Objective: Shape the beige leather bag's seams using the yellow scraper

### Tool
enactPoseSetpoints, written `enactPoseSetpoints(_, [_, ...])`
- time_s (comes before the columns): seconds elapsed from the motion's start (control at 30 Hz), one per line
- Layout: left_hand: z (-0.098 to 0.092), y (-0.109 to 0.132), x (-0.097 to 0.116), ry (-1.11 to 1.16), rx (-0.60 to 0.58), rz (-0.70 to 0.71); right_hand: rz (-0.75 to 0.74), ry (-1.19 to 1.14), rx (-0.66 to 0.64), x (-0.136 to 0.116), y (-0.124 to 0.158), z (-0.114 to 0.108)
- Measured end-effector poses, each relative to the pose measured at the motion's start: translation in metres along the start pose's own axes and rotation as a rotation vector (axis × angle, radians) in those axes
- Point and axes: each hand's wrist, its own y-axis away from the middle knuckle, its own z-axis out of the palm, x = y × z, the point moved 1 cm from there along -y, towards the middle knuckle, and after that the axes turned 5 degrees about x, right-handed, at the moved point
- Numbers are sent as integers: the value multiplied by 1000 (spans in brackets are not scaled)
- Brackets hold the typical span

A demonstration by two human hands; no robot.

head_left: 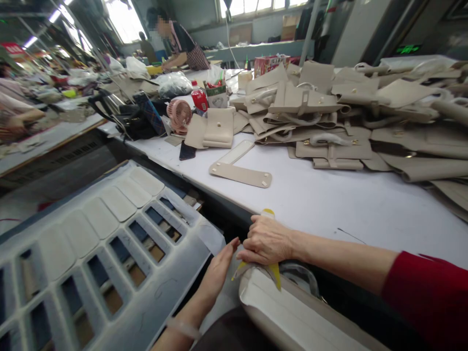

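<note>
A beige bag with a pale end panel lies tilted at my lap, running toward the lower right. My right hand is curled into a fist just beyond its near end. It grips a yellow strip-like piece that shows above the knuckles and again below, against the bag. What exactly the yellow piece is, I cannot tell. My left hand is held edge-on beside the right, fingers stretched out and holding nothing. A plastic-wrapped handle curves out beside the bag, below my right wrist.
A pale slotted panel fills the left side, with several flat pieces on it. Across the white table lie two long strips, a pink fan, a red bottle and stacked beige bags. A co-worker stands behind.
</note>
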Motion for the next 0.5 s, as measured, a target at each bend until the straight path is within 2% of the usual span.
enactPoseSetpoints(0.1, [-9, 21, 11, -37, -103, 121, 15, 17, -11, -2, 1, -1])
enactPoseSetpoints(0.2, [-7, 30, 18, -136, -215, 209, 46, 27, -16, -4, 3, -3])
enactPoseSetpoints(0.33, [-5, 26, 20, -331, -197, 322, 86, 26, -11, -9, 9, -2])
enactPoseSetpoints(0.5, [-8, 30, 22, -495, -184, 389, 187, 16, -8, -19, 16, 1])
